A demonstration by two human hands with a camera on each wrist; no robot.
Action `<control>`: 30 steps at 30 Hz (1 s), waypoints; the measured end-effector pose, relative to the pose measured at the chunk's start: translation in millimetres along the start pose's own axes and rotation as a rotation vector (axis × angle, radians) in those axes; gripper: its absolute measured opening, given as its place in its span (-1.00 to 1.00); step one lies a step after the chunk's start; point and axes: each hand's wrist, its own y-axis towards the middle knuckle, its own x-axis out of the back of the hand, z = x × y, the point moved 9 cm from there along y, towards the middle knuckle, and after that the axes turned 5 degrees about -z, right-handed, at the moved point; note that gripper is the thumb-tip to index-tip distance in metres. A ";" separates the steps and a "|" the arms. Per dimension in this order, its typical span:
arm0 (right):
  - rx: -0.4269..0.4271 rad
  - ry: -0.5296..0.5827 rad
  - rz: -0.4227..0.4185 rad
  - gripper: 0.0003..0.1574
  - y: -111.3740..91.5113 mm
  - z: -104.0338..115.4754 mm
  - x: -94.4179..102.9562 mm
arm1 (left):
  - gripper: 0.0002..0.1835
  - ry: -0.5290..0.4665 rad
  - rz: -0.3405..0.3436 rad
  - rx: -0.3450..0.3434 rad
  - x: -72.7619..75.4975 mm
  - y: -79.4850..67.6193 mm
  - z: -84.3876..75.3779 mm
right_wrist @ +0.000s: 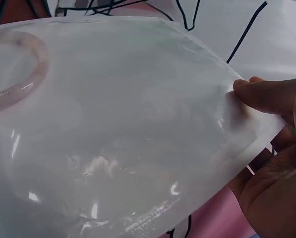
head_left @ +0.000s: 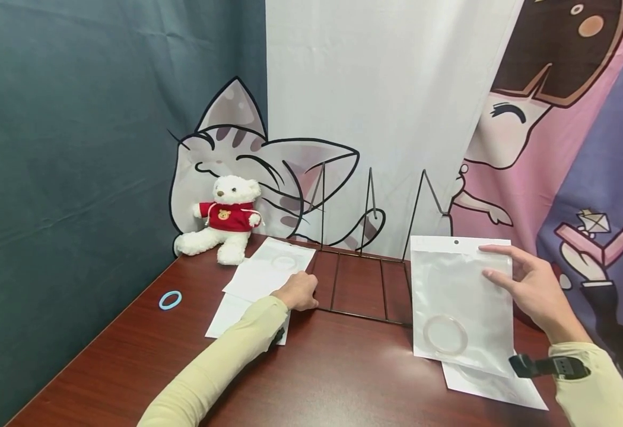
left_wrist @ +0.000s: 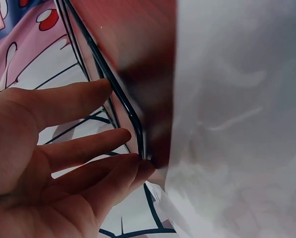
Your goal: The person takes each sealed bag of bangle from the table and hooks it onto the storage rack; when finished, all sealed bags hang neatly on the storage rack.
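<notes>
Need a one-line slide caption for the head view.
Right hand holds a bagged bangle upright; left hand rests at the wire rack.

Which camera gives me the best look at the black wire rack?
The head view: the wire rack shows whole, base and uprights, with the left hand at its corner. The left wrist view shows one blurred corner; the right wrist view shows only thin black wires behind the bag.

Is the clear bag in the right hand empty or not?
Not empty: the bag holds a pale ring, lying at its lower end.

Dark teal fabric wall (head_left: 76, 118), white cartoon cat backdrop (head_left: 354, 89), reddish-brown wooden table (head_left: 343, 379)
</notes>
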 end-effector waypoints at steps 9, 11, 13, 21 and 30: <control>0.005 -0.014 -0.040 -0.40 -2.0 15.7 6.0 | -0.73 -0.005 0.011 0.013 -3.6 1.2 -0.8; 0.003 -0.009 -0.044 -0.40 -1.4 19.4 6.4 | -0.73 -0.010 0.011 0.018 -4.1 1.2 -0.3; -0.001 0.001 -0.040 -0.41 -0.8 23.0 5.7 | -0.73 -0.011 0.009 0.019 -4.1 1.2 -0.5; 0.020 0.009 -0.046 -0.41 0.0 40.6 6.7 | -0.76 -0.017 0.017 0.005 -5.4 1.3 -4.9; 0.077 0.278 -0.063 -0.41 4.4 65.5 6.1 | -0.74 -0.002 0.011 0.000 -1.1 3.8 -5.6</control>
